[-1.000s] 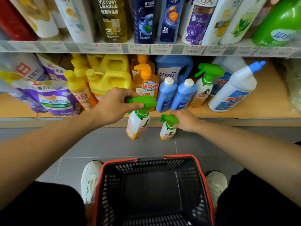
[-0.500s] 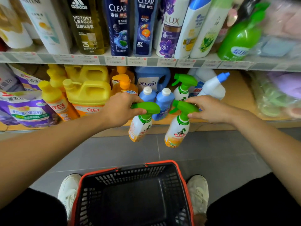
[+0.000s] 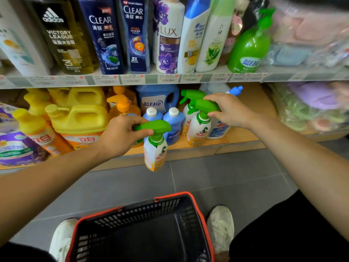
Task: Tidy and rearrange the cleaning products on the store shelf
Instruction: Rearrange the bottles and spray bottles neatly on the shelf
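Head view shows your left hand (image 3: 122, 137) gripping one spray bottle (image 3: 155, 154) by its green trigger head. The fingers are curled round it, so the body hangs free in front of the lower shelf (image 3: 245, 135), over the floor and not yet placed. Your right hand (image 3: 232, 110) pinches the trigger head of a second spray bottle (image 3: 199, 127), which is upright at the shelf front. Whether its base touches the board, I cannot tell. Holding by the head seems sensible to me: it keeps the labels forward and lets you lower each bottle straight into a narrow gap. A third spray bottle (image 3: 190, 94) stands just behind the second, so I think you are building a row of the same product there.

Now the count. You have three spray bottles with green heads, one in each hand and one on the shelf. Two small blue bottles (image 3: 173, 120) with white caps stand side by side, just left of them. Two big yellow jugs (image 3: 81, 118) stand one behind the other, and one big blue jug (image 3: 158, 99) is at the back. One basket (image 3: 170, 196) is on the floor between your shoes.
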Demonstrator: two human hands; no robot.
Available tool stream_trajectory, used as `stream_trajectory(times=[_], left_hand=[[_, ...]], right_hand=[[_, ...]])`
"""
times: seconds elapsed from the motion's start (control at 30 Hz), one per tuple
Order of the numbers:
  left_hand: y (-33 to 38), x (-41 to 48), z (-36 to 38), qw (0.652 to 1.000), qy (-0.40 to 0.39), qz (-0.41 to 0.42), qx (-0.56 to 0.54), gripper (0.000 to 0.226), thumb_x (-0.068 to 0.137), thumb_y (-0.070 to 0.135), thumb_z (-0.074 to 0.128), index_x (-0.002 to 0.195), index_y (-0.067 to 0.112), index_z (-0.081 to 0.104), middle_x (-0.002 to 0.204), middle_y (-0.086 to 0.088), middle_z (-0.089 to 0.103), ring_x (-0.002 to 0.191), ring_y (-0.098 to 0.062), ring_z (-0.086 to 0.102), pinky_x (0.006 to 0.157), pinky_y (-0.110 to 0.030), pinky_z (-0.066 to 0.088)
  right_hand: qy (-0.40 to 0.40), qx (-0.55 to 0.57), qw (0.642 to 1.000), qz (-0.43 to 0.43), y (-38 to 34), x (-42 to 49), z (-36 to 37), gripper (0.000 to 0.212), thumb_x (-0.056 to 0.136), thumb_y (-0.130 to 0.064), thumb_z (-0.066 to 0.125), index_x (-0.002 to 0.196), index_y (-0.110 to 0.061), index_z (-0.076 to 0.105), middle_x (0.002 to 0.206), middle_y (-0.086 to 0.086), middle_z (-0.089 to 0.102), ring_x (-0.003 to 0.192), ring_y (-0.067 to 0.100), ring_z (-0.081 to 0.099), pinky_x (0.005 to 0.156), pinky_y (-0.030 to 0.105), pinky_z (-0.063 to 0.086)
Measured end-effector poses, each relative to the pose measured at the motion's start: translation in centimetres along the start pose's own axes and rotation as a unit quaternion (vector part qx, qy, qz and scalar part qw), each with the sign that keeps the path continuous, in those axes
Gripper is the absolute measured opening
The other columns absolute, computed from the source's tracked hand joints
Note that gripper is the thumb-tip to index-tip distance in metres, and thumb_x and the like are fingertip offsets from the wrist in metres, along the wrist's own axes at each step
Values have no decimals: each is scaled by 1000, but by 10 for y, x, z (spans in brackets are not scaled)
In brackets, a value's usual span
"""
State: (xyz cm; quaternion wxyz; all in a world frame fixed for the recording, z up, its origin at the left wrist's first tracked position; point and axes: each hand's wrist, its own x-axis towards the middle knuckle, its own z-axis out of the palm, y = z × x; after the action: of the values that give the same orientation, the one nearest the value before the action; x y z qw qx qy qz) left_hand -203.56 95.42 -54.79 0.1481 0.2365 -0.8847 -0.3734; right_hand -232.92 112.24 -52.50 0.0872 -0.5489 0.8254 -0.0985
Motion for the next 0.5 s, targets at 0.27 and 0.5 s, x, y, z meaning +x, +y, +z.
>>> stream_trajectory(times=[0.27, 0.5], left_hand=[[-4, 1, -2, 999, -12, -1, -33, 30, 89, 29, 73, 114, 12, 75, 93, -5, 74, 84, -28, 67, 74, -46, 57], [-8, 1, -2, 996, -25, -12, -81, 45, 81, 42, 69, 116, 15, 75, 93, -6, 75, 79, -30, 70, 69, -50, 60]], right_hand=[[21, -3, 1000, 3, -5, 24, 22, 58, 88, -14, 73, 142, -10, 51, 137, 14, 56, 126, 33, 52, 103, 35, 38], [63, -33, 997, 25, -3, 38, 28, 60, 90, -11, 69, 146, -10, 47, 141, 14, 53, 129, 35, 49, 106, 39, 38]])
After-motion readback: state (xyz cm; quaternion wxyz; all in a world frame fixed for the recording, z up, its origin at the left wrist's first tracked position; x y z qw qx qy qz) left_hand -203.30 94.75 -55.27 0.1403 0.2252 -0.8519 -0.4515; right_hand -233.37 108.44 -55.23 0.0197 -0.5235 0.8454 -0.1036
